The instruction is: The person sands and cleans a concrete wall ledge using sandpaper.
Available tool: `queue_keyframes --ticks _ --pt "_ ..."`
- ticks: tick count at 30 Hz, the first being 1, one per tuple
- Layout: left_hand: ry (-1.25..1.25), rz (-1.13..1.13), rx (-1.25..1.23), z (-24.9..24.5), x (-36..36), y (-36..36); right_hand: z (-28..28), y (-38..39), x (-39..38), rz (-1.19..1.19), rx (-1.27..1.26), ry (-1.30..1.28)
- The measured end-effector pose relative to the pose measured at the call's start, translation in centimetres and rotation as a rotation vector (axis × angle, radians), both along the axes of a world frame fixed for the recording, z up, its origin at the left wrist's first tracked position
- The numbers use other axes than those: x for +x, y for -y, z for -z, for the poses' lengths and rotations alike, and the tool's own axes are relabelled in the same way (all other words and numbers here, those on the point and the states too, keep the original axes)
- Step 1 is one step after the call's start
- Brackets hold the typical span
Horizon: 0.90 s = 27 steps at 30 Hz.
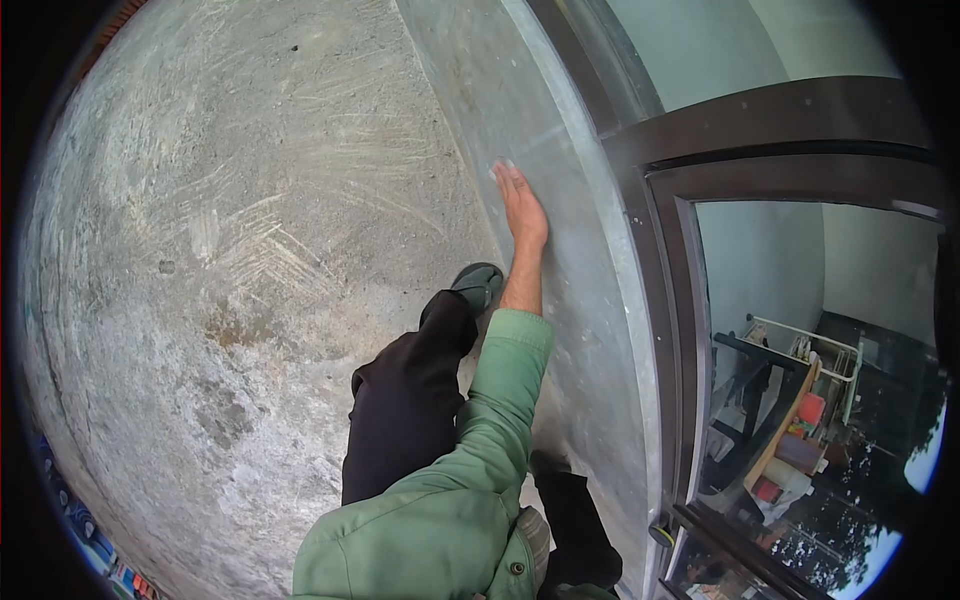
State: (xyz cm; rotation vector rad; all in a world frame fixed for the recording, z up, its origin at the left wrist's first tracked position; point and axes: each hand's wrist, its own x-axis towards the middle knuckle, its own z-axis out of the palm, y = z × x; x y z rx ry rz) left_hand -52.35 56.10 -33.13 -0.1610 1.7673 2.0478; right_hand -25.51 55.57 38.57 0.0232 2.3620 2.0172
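My left hand [519, 203] is stretched out in front of me, fingers long and held side by side. It lies flat at the smooth grey cement wall [590, 350] below a window, near where the wall meets the floor. Nothing shows between the fingers. A green jacket sleeve [500, 390] covers the arm to just short of the wrist. My right hand is outside the view.
Rough grey concrete floor [300, 130] with pale scrape marks spreads to the left. My foot in dark footwear [478, 287] stands beside the wall. The brown window frame [675, 330] rises on the right, its glass reflecting or showing boxes and furniture. Colourful items [125, 578] sit at the lower left.
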Motion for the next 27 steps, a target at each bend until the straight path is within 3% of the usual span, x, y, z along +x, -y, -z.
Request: queue_keyframes --ticks 2,5,8,12,13,15,16,18,20,22,23,25,26,27 --pt "0.29 0.072 0.245 3.7 -2.4 0.2 0.0 0.2 0.3 0.02 -0.012 -0.001" --pt "0.264 0.128 0.455 1.2 -4.4 2.3 0.1 0.4 0.6 0.035 -0.005 -0.03" --pt "0.049 0.047 0.29 -4.8 -4.9 0.3 0.2 0.0 0.4 0.026 -0.021 -0.016" --pt "-0.11 -0.075 -0.001 -3.9 -6.7 -2.0 0.0 0.3 0.3 0.033 -0.032 -0.017" --pt "-0.116 -0.08 0.009 -1.0 -8.7 -3.0 0.0 0.4 0.4 0.069 -0.028 -0.038" --pt "0.31 0.033 0.157 5.8 -12.8 -3.9 -0.5 0.1 0.3 0.059 -0.04 -0.03" --pt "0.295 0.041 0.159 4.7 -13.8 -3.2 -0.5 0.0 0.6 0.054 -0.055 -0.024" --pt "0.493 0.091 0.335 1.8 -15.2 -1.5 -1.5 -0.5 1.5 0.062 -0.059 -0.018" --pt "0.48 0.059 0.355 0.8 -16.4 -2.3 -1.5 -0.7 1.6 0.054 -0.057 0.001" --pt "0.243 -0.016 0.423 1.3 -17.2 -3.6 -0.8 -0.1 1.1 0.101 -0.034 -0.03" --pt "0.256 -0.012 0.41 1.4 -17.2 -3.6 -0.7 -0.2 1.3 0.113 -0.051 -0.063" --pt "0.009 -0.027 0.247 0.5 -18.0 -3.6 -0.9 -0.5 1.5 0.11 -0.065 -0.047" --pt "0.009 -0.024 0.246 1.1 -18.0 -3.6 -0.9 -0.5 1.5 0.099 -0.067 -0.044" --pt "0.165 -0.009 0.179 1.6 -18.2 -3.3 -0.8 -0.5 1.3 0.1 -0.079 -0.049"
